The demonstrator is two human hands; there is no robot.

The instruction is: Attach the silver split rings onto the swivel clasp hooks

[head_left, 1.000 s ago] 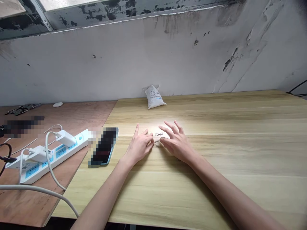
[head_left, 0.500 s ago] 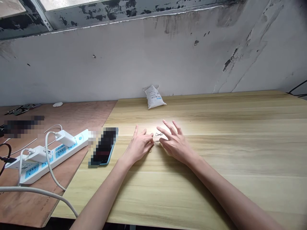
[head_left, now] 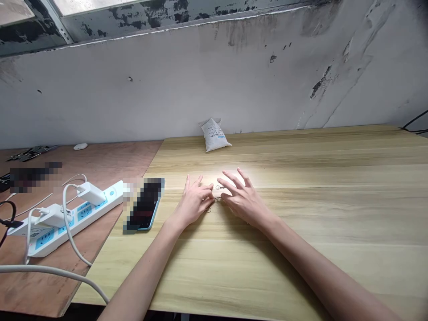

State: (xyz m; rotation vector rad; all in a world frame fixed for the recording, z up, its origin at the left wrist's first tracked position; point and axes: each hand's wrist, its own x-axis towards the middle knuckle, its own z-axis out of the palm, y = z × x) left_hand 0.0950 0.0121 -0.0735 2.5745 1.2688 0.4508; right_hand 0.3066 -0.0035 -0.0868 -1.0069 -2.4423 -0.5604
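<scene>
A thin metal chain (head_left: 217,198) runs between my two hands, low over the wooden table. My left hand (head_left: 193,203) pinches its left end between thumb and forefinger, and a small ring (head_left: 208,210) shows just below those fingertips. At the other end, my right hand (head_left: 245,203) has thumb and forefinger closed on the chain while its other fingers spread away. A second small piece of chain or wire (head_left: 220,187) lies just beyond, partly covered by the right fingers. The fine links are too small to make out clearly.
A white plastic packet (head_left: 216,135) lies near the wall. To the left are a phone (head_left: 146,205) and a white power strip (head_left: 80,218) with plugged-in chargers. A thick grey cable (head_left: 56,266) crosses the lower left corner.
Both hands keep their pinch on the chain and have hardly moved. The spread fingers of both hands have shifted slightly to the left.
</scene>
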